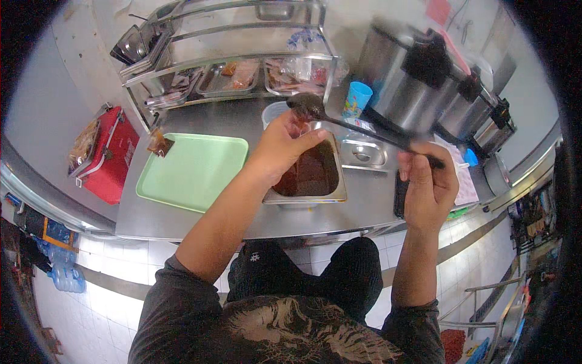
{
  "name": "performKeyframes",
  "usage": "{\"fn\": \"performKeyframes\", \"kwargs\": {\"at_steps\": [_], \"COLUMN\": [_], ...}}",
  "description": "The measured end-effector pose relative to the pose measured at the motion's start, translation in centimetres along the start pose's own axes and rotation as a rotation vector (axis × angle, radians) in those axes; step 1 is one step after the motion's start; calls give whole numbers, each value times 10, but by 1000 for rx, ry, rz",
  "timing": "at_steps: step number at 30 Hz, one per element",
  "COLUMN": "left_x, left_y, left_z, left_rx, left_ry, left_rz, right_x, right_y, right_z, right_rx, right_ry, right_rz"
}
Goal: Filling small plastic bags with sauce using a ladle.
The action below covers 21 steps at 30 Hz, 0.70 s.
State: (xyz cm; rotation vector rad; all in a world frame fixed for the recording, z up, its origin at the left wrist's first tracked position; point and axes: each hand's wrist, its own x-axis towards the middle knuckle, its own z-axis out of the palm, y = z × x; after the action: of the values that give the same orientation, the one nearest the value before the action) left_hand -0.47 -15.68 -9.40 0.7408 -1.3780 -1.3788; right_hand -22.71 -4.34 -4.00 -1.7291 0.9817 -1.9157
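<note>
My right hand (427,182) grips the handle of a black ladle (363,130), which reaches left over a steel food pan. The ladle's bowl is tilted at the fingertips of my left hand (288,145). Those fingers are pinched on what looks like a small clear plastic bag (296,129), largely hidden by the hand and bowl. Below both lies the rectangular steel pan (342,182), holding dark reddish-brown liquid (313,175). On the left, a light green tray (193,175) carries a tied plastic bag of brown sauce (160,143) at its far left corner.
Behind the pan stand a white round tub (274,111) and a blue cup (357,98). A steel lid (363,154) lies to the right, near large steel urns (400,86). A rack (236,57) holds trays of bagged food. A red cooler box (107,157) sits far left.
</note>
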Motion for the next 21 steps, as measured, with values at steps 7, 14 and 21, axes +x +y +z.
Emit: {"fn": "performKeyframes", "kwargs": {"at_steps": [7, 14, 21], "left_x": [2, -2, 3], "left_y": [-5, -2, -12], "left_z": [-1, 3, -1], "left_rx": [89, 56, 115], "left_ry": [85, 70, 81], "left_rz": [6, 30, 62], "right_x": [-4, -4, -5], "right_y": [-2, 1, 0], "right_z": [-1, -4, 2], "right_rx": [-42, -46, 17], "right_ry": [-38, -123, -14], "right_rz": [-79, -136, -37]}}
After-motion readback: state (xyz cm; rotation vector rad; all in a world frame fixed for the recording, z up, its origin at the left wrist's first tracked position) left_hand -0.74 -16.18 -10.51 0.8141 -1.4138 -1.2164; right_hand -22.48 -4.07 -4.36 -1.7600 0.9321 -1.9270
